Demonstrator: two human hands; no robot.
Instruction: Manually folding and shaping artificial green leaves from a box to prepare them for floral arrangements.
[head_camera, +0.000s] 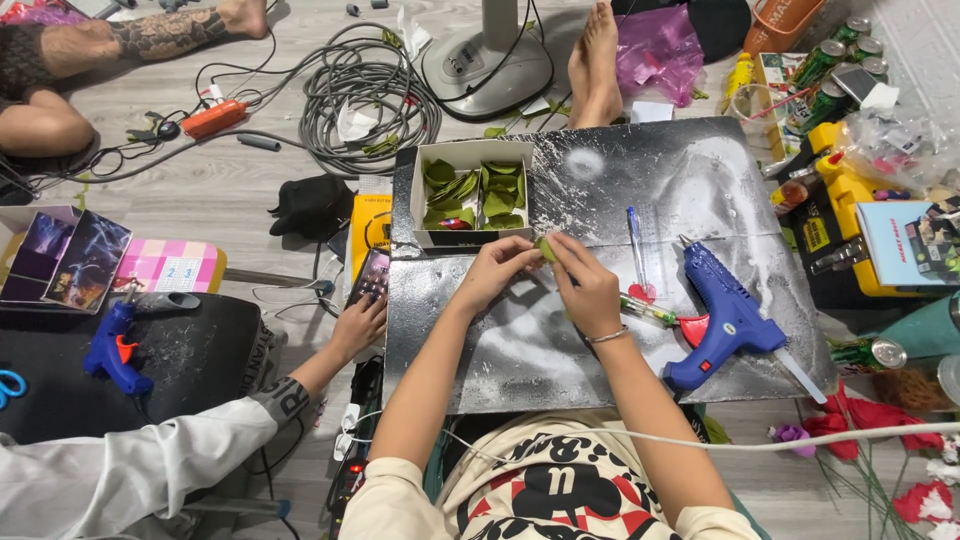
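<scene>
Fingers of our left hand (497, 268) and right hand (585, 280) cover most of the small green piece (546, 249); only a sliver shows between the fingertips, so we can't read its shape, long axis or which way it points. Both hands are pinched on it from either side, held just over the near edge of the white box (472, 196) above the black-and-silver board (600, 330). The box holds more green pieces, piled so we can't count them. 1 blue glue gun (722, 318) lies on the board to our right, nozzle toward the far-left, clear of the hands. 1 pen (636, 245) lies between, long axis running away from us. Another person's hand (358, 325) touches a phone (370, 278) at the board's left edge.
</scene>
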